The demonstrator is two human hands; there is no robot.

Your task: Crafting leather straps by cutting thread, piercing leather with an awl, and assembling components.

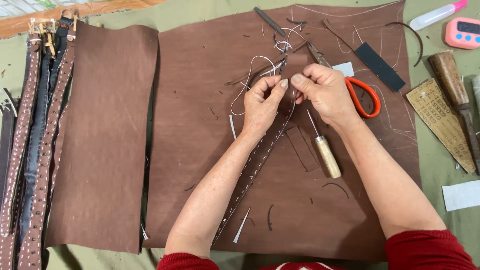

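Hands pinching at stitch line: left hand (pixel 261 104) & right hand (pixel 324 91) fingertips pressing together on long brown stitched leather strap (pixel 260 159), steadying it w/ white thread (pixel 248 75).

At the centre of the frame, the left hand (pixel 261 102) and right hand (pixel 326 92) pinch the upper end of a long brown leather strap (pixel 260 157) edged with white stitching. White thread (pixel 250 75) loops just above them. A wooden-handled awl (pixel 326 152) lies just right of the strap, on a large brown leather sheet (pixel 200 150). Orange-handled scissors (pixel 365 95) sit behind the right hand. Finished straps (pixel 35 150) line the left edge.
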